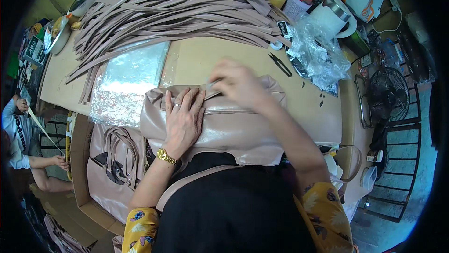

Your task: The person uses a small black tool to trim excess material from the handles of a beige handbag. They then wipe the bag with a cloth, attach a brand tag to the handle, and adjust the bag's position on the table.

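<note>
A glossy dusty-pink bag (210,131) lies across the table edge against my body. On its upper left part my left hand (183,119) rests flat, fingers stretched out and pressing the material. A gold watch (167,156) is on that wrist. My right hand (236,84) is over the bag's far edge, smeared by motion. Its fingers look curled together in a pinch near a fold or opening, and whatever they hold is too blurred to name. A pink strap (199,178) curves from the bag across my black apron (234,211).
A heap of pink strips (187,12) covers the table's far side. Clear plastic sheets (128,84) lie left, black thread snips (280,64) and crumpled plastic (318,42) right. A carton (82,159) with pink bags stands at left; another person (21,131) works beyond. A fan (389,95) stands right.
</note>
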`<move>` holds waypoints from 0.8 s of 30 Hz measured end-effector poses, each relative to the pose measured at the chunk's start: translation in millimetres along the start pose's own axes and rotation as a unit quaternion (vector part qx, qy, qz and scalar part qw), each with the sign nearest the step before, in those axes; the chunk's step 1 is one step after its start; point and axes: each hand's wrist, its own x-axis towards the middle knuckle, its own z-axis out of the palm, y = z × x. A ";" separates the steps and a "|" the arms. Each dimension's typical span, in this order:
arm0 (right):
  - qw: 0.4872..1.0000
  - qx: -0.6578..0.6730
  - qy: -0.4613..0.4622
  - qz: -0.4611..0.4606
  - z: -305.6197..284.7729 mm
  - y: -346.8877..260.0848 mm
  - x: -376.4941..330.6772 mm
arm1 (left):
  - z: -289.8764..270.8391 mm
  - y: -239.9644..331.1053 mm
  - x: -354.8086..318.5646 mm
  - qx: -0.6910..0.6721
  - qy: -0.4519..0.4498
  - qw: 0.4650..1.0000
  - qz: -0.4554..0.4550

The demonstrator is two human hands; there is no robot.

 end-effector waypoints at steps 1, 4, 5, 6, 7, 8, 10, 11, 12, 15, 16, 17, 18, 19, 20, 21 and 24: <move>0.997 -0.070 -0.038 -0.017 8.9 8.5 -2.6 | -1.1 -0.4 3.0 -0.003 -0.007 1.000 -0.002; 0.969 -0.216 -0.121 -0.029 23.0 21.3 -9.6 | -1.4 -5.8 1.2 -0.035 -0.008 0.999 -0.014; 0.963 -0.234 -0.132 -0.004 7.6 22.5 -16.1 | -0.9 -5.8 -1.3 -0.044 -0.008 0.999 -0.023; 0.957 -0.252 -0.143 0.020 1.0 24.1 -18.4 | -0.7 -5.8 -2.9 -0.032 -0.009 0.999 -0.031; 0.959 -0.246 -0.141 -0.001 2.4 25.4 -18.1 | -0.5 -3.7 -1.0 -0.024 -0.011 0.999 -0.030; 0.961 -0.240 -0.139 -0.022 6.1 27.5 -16.3 | 0.2 -2.7 0.3 -0.015 -0.012 0.999 -0.029; 0.963 -0.232 -0.125 -0.053 21.6 26.2 -10.4 | 2.6 -2.1 2.5 -0.014 -0.010 1.000 -0.026; 0.964 -0.232 -0.113 -0.066 36.0 22.3 -2.7 | 2.9 -0.9 4.3 -0.013 -0.006 1.000 -0.025; 0.964 -0.232 -0.101 -0.078 41.6 19.9 0.5 | 2.4 -0.3 5.6 -0.026 -0.007 0.999 -0.022; 0.962 -0.245 -0.086 -0.083 33.9 19.6 -7.7 | 2.4 -5.2 1.5 -0.043 -0.007 0.999 -0.023; 0.961 -0.251 -0.096 -0.069 26.4 20.8 -12.1 | 2.7 -7.5 -0.1 -0.038 -0.003 0.999 -0.021; 0.958 -0.258 -0.109 -0.053 14.6 22.3 -19.0 | 3.5 -8.4 -2.0 -0.037 0.001 0.999 -0.019; 0.956 -0.265 -0.122 -0.038 10.2 23.6 -21.8 | 3.2 -8.7 -2.5 -0.028 -0.002 0.999 -0.024; 0.958 -0.260 -0.106 -0.058 13.6 24.2 -21.0 | 2.2 -5.9 -0.1 -0.021 -0.005 0.999 -0.026; 0.960 -0.257 -0.088 -0.075 21.3 24.1 -18.3 | 1.7 -3.8 1.6 -0.016 -0.008 1.000 -0.025; 0.960 -0.253 -0.070 -0.093 29.3 23.7 -15.4 | 2.3 -3.6 1.5 -0.015 -0.009 1.000 -0.024; 0.962 -0.239 -0.046 -0.127 49.0 22.1 -5.2 | 4.7 -3.6 3.1 -0.027 -0.004 0.999 -0.017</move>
